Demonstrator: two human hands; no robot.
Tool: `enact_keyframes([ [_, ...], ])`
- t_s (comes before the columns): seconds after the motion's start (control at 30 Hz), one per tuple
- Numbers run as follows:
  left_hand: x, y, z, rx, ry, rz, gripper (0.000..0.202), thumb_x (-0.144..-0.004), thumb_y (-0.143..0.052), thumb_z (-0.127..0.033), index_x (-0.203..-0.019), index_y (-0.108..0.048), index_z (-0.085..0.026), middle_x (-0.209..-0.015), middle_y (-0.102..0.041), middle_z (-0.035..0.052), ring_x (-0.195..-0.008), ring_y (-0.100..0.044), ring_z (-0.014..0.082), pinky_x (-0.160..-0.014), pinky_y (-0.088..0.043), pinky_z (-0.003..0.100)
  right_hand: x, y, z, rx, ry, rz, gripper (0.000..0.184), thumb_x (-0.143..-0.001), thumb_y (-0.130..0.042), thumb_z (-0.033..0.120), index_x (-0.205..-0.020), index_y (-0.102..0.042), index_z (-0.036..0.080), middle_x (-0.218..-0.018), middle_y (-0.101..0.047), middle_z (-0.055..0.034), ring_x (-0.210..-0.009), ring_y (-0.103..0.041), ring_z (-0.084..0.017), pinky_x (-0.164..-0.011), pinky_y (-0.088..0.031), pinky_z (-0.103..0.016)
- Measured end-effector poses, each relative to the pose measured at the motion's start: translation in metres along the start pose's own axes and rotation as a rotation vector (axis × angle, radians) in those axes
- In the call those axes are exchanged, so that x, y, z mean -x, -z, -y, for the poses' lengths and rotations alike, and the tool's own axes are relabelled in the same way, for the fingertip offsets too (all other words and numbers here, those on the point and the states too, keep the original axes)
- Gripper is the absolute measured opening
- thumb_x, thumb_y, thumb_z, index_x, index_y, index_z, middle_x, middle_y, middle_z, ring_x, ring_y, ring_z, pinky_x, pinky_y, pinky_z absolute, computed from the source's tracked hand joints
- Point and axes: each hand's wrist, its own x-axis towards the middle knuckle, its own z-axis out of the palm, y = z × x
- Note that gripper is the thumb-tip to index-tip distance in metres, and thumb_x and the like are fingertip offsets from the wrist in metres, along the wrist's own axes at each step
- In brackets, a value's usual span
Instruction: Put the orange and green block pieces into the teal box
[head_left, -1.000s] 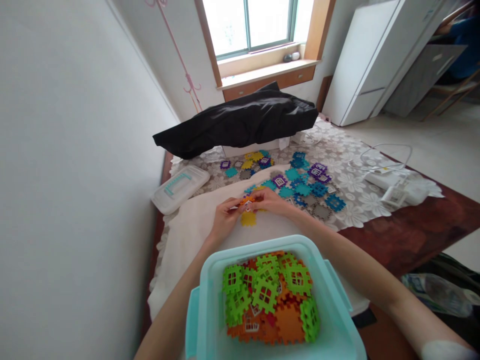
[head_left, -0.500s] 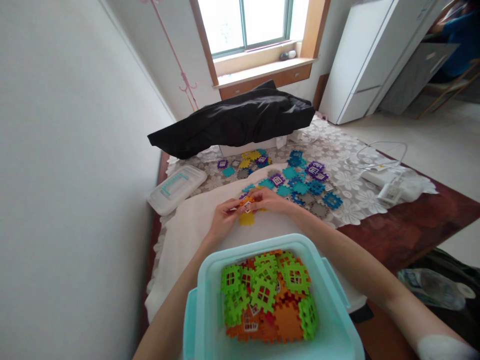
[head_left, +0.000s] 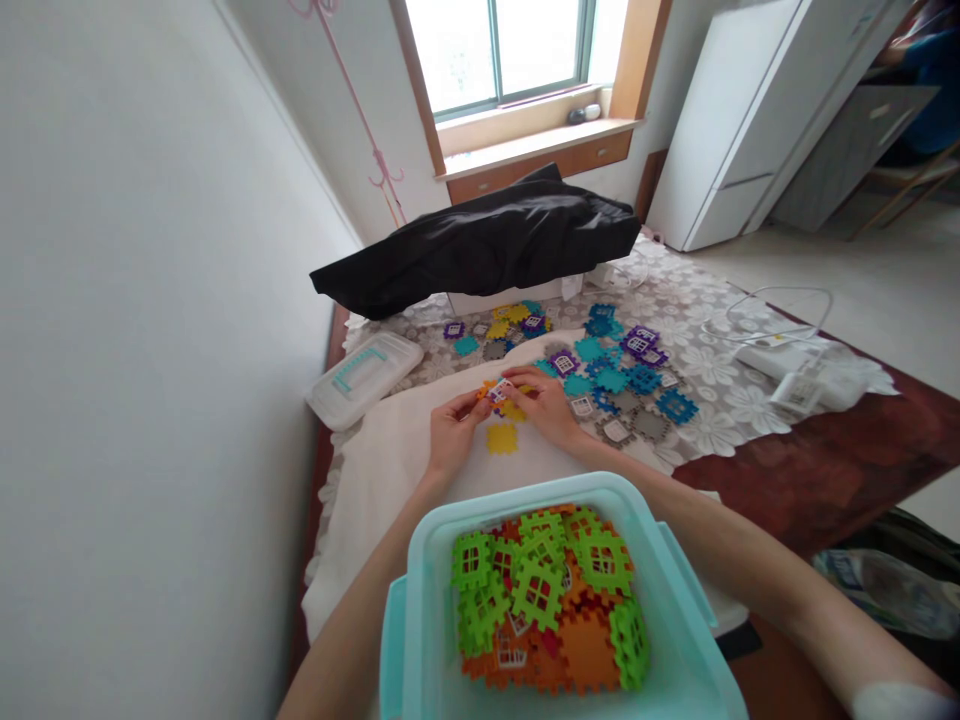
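Note:
My left hand (head_left: 450,432) and my right hand (head_left: 546,408) meet over a white cloth (head_left: 382,470), fingers pinched together on a small orange toothed tile with a white window insert (head_left: 496,392). A yellow tile (head_left: 502,438) lies flat on the cloth just below the hands, and another yellow tile shows under my right fingers. Close to me stands a light teal plastic box (head_left: 420,620) holding several green and orange toothed tiles (head_left: 544,595).
Several blue, teal, purple, grey and yellow tiles (head_left: 622,375) lie scattered on the lace tablecloth beyond the hands. The box's lid (head_left: 363,376) lies at the left. A black bag (head_left: 487,240) covers a white box at the back. A white charger with cables (head_left: 787,360) lies at the right.
The hands have lifted the orange tile slightly and shifted a little away from me; the yellow tile below them now shows whole. The camera view moved slightly.

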Motion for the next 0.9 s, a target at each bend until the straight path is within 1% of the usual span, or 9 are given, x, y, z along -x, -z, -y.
enact_keyframes([
  [0.07,-0.001,0.001,0.002,0.026,0.015,-0.040,0.042,-0.075,-0.087,-0.045,-0.104,-0.082,-0.016,-0.099,-0.081,0.0073,-0.082,-0.072,0.0194,-0.086,-0.061,0.038,0.001,0.002,0.000,-0.011,-0.011,-0.085,0.027,-0.091,-0.068,0.047,-0.087,-0.076,0.021,-0.107,-0.074,-0.0104,-0.101,-0.067,-0.024,-0.087,-0.055,-0.037],
  [0.13,-0.002,0.002,0.004,0.033,0.016,-0.070,0.042,-0.076,-0.087,-0.044,-0.106,-0.082,-0.016,-0.101,-0.081,0.0075,-0.081,-0.072,0.0186,-0.086,-0.062,0.039,0.002,0.002,0.000,-0.050,-0.060,-0.108,0.029,-0.090,-0.068,0.049,-0.090,-0.074,0.021,-0.102,-0.073,-0.0095,-0.091,-0.067,-0.023,-0.075,-0.055,-0.034],
  [0.23,-0.003,0.002,0.005,0.013,-0.014,-0.071,0.042,-0.078,-0.085,-0.046,-0.108,-0.082,-0.016,-0.104,-0.081,0.0076,-0.084,-0.073,0.0195,-0.087,-0.063,0.040,0.005,-0.002,-0.001,-0.200,-0.184,0.015,0.037,-0.085,-0.073,0.053,-0.105,-0.065,0.023,-0.086,-0.071,-0.0034,-0.068,-0.061,-0.017,-0.059,-0.050,-0.030],
  [0.3,-0.002,0.001,0.004,-0.003,-0.038,-0.049,0.042,-0.079,-0.084,-0.047,-0.109,-0.082,-0.017,-0.107,-0.080,0.0074,-0.086,-0.073,0.0205,-0.087,-0.063,0.041,0.005,-0.006,-0.001,-0.298,-0.241,0.116,0.044,-0.079,-0.078,0.054,-0.105,-0.057,0.024,-0.077,-0.067,0.0017,-0.057,-0.055,-0.014,-0.052,-0.045,-0.027],
  [0.4,-0.001,0.001,0.004,-0.026,-0.057,-0.008,0.043,-0.082,-0.081,-0.049,-0.112,-0.081,-0.018,-0.112,-0.080,0.0071,-0.091,-0.074,0.0220,-0.087,-0.064,0.042,0.006,-0.011,0.000,-0.316,-0.263,0.162,0.043,-0.076,-0.080,0.054,-0.089,-0.053,0.023,-0.068,-0.060,0.0045,-0.051,-0.051,-0.011,-0.048,-0.041,-0.026],
  [0.47,0.000,0.000,0.005,-0.044,-0.067,0.011,0.043,-0.084,-0.079,-0.049,-0.113,-0.081,-0.019,-0.114,-0.079,0.0073,-0.092,-0.074,0.0227,-0.087,-0.065,0.042,0.005,-0.011,0.002,-0.300,-0.271,0.169,0.041,-0.077,-0.078,0.054,-0.083,-0.053,0.023,-0.066,-0.058,0.0045,-0.049,-0.049,-0.011,-0.046,-0.038,-0.026],
  [0.57,0.001,0.001,0.007,-0.065,-0.084,0.039,0.042,-0.085,-0.078,-0.049,-0.114,-0.081,-0.019,-0.115,-0.079,0.0080,-0.093,-0.074,0.0229,-0.086,-0.065,0.042,0.004,-0.009,0.005,-0.292,-0.267,0.180,0.041,-0.077,-0.078,0.053,-0.082,-0.051,0.023,-0.065,-0.056,0.0054,-0.048,-0.046,-0.010,-0.046,-0.035,-0.027],
  [0.67,0.001,0.001,0.008,-0.070,-0.109,0.066,0.040,-0.086,-0.078,-0.048,-0.114,-0.081,-0.019,-0.114,-0.078,0.0090,-0.094,-0.074,0.0225,-0.082,-0.065,0.039,0.004,-0.007,0.006,-0.281,-0.273,0.180,0.044,-0.075,-0.079,0.053,-0.081,-0.045,0.025,-0.062,-0.052,0.0077,-0.048,-0.044,-0.010,-0.047,-0.034,-0.027],
  [0.9,0.001,0.002,0.003,-0.064,-0.132,0.064,0.036,-0.088,-0.076,-0.047,-0.110,-0.081,-0.019,-0.109,-0.077,0.0082,-0.089,-0.072,0.0198,-0.077,-0.066,0.034,0.004,-0.009,0.004,-0.248,-0.282,0.148,0.052,-0.074,-0.078,0.055,-0.079,-0.035,0.027,-0.058,-0.046,0.0090,-0.048,-0.038,-0.011,-0.047,-0.030,-0.028],
])
